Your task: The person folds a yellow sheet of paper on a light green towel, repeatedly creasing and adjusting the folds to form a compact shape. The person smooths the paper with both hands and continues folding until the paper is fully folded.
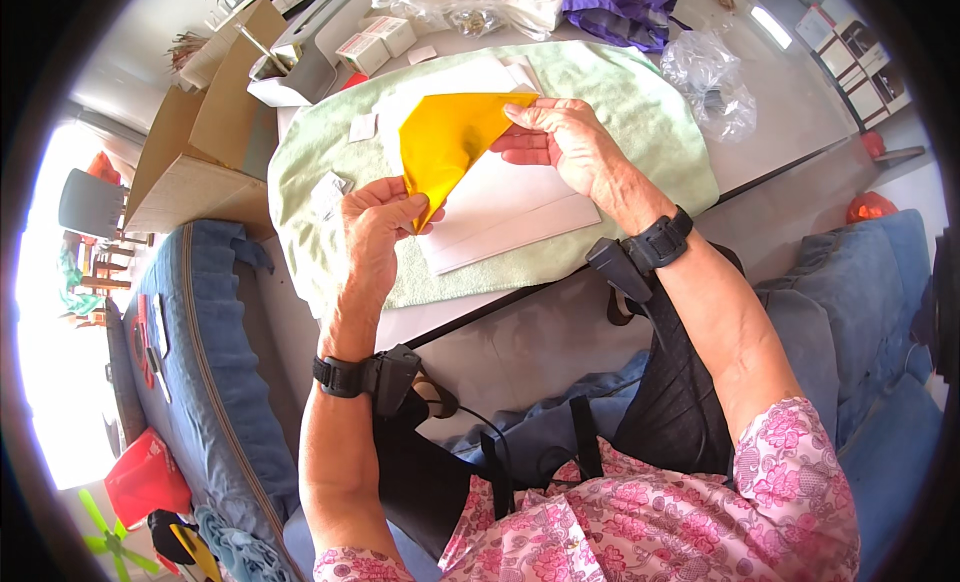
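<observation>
Between my hands is a folded sheet of shiny yellow paper (440, 132), held a little above the table. My left hand (382, 217) pinches its lower corner between thumb and fingers. The upper right corner is gripped by my right hand (560, 147), thumb on top and fingers underneath. A slanting fold or edge runs between the two held corners. Under the yellow paper lie white sheets (520, 217), partly hidden by it. They rest on a pale green towel (650, 122) spread over the table.
Small white paper pieces (331, 194) lie on the towel by my left hand. A cardboard box (205, 152) stands at the left. Small white boxes (376, 44), clear plastic bags (708, 82) and a purple bag (620, 12) are at the back. Blue sofas (215, 352) flank me.
</observation>
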The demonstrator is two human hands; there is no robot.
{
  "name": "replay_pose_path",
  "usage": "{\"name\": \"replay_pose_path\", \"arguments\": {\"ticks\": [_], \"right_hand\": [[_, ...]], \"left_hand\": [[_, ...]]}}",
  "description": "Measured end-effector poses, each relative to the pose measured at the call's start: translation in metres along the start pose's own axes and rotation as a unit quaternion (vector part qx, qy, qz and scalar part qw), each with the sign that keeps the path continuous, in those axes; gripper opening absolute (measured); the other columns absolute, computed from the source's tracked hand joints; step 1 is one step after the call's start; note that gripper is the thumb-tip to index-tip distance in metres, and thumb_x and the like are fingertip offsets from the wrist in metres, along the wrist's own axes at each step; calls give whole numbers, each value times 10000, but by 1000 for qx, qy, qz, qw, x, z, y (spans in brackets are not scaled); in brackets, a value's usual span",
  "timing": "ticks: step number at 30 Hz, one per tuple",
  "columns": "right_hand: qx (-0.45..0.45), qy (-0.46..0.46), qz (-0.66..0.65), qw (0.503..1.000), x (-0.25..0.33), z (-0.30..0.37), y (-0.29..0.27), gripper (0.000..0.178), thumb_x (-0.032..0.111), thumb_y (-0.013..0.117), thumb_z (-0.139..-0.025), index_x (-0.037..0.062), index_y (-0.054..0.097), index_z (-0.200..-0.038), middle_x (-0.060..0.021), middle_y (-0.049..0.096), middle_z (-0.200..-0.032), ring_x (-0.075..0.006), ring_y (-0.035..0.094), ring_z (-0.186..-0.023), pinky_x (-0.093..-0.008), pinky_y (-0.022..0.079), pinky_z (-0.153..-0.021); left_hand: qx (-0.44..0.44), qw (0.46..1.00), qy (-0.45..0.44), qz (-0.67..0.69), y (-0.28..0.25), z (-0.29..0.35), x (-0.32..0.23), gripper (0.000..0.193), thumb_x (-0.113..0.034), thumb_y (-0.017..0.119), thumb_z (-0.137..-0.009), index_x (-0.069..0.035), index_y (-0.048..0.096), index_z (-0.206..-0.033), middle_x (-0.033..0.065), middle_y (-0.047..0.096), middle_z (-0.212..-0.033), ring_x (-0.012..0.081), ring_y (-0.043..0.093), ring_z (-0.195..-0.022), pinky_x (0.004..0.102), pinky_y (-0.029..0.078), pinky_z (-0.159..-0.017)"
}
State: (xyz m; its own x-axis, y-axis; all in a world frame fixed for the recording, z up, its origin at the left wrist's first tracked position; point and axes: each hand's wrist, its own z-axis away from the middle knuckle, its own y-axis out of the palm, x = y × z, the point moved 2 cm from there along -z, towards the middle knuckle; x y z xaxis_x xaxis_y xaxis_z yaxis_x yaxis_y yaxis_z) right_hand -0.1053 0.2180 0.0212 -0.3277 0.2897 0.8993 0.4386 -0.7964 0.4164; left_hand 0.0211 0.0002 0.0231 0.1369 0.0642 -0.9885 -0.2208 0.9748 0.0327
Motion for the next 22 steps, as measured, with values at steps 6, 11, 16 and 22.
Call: {"name": "replay_pose_path", "arguments": {"ticks": [6,11,16,22], "right_hand": [[-9,1,14,1000,-6,-1,3,343,195,759,-895,-59,650,-1098,-184,726,-1006,-269,751,-872,-320,632,-729],[11,47,51,998,-9,4,10,401,211,817,-842,-24,653,-1124,-161,731,-1015,-275,758,-844,-317,632,-705],[19,74,54,996,-13,6,16,397,189,818,-833,-12,655,-1134,-160,737,-995,-268,760,-836,-317,628,-700],[-26,84,42,995,-16,5,14,333,217,817,-845,35,683,-1089,-113,739,-992,-209,744,-873,-273,598,-725]], "left_hand": [[5,1000,4,-18,5,3,-3,271,-34,604,-853,139,669,-1051,190,723,-907,215,704,-757,306,538,-697],[17,999,11,-25,9,2,-2,256,-38,618,-862,131,683,-1043,202,731,-929,219,727,-763,288,569,-687],[15,1000,20,-15,10,4,-3,269,-41,613,-905,134,666,-1103,210,739,-953,234,752,-791,287,594,-696],[41,996,11,77,9,4,-5,382,-190,639,-949,121,644,-1170,229,740,-983,267,759,-843,304,609,-755]]}}
